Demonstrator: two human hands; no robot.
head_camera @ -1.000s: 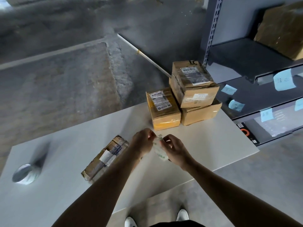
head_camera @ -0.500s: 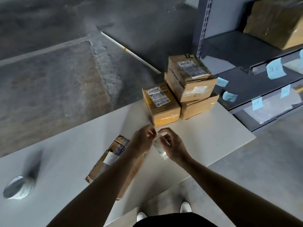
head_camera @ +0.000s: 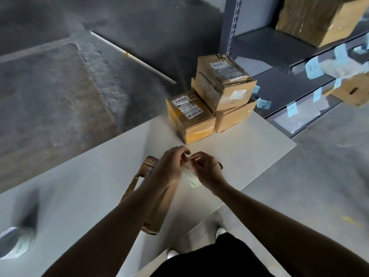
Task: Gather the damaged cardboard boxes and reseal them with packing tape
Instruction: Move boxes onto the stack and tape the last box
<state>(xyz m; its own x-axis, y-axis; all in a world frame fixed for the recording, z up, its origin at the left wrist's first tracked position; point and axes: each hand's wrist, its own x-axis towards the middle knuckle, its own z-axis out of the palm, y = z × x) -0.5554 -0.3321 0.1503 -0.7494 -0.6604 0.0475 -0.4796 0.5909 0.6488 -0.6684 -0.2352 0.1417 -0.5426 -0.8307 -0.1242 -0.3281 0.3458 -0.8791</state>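
Packing tape [head_camera: 191, 177] is held just above the tabletop [head_camera: 249, 156], pinched between the left hand [head_camera: 169, 166] and the right hand [head_camera: 207, 170], fingertips met at the top of the roll. The loose end is judged to be getting picked free, with sealing not yet begun. A flattened cardboard box [head_camera: 146, 166] is seen under the left forearm, well short of the stacked boxes [head_camera: 219, 96]; next, a strip must be drawn out and laid along its seam.
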